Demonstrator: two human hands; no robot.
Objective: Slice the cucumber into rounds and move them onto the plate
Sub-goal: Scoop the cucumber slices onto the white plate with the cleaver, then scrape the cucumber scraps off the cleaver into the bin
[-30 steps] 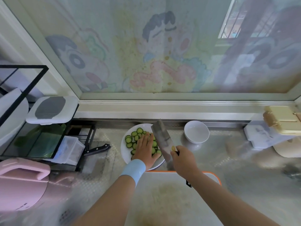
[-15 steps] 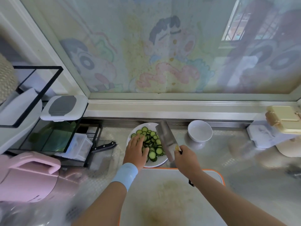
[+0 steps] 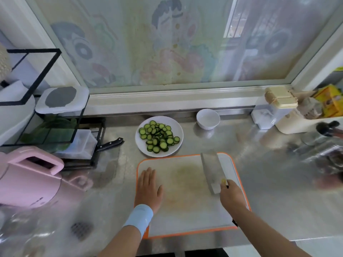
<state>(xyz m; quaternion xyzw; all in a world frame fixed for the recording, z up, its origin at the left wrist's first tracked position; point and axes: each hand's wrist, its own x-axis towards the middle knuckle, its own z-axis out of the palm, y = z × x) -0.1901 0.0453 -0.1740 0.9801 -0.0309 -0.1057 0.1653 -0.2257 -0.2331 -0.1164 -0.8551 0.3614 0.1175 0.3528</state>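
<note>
The cucumber rounds (image 3: pixel 158 137) are piled on the plate (image 3: pixel 178 127) beyond the board's (image 3: pixel 185 203) far edge. The left hand (image 3: pixel 148 188) is laid flat at its left edge, well apart from the cleaver (image 3: pixel 211 171) gripped by the right hand (image 3: pixel 232 195).

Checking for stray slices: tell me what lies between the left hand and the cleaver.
In the head view, only bare cutting board lies between the left hand and the cleaver, marked by a faint yellowish smear.

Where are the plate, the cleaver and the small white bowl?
plate (image 3: pixel 178 128): head view, bare right rim.
cleaver (image 3: pixel 211 171): head view, middle of the blade.
white bowl (image 3: pixel 208 118): head view, inside of the bowl.
</note>
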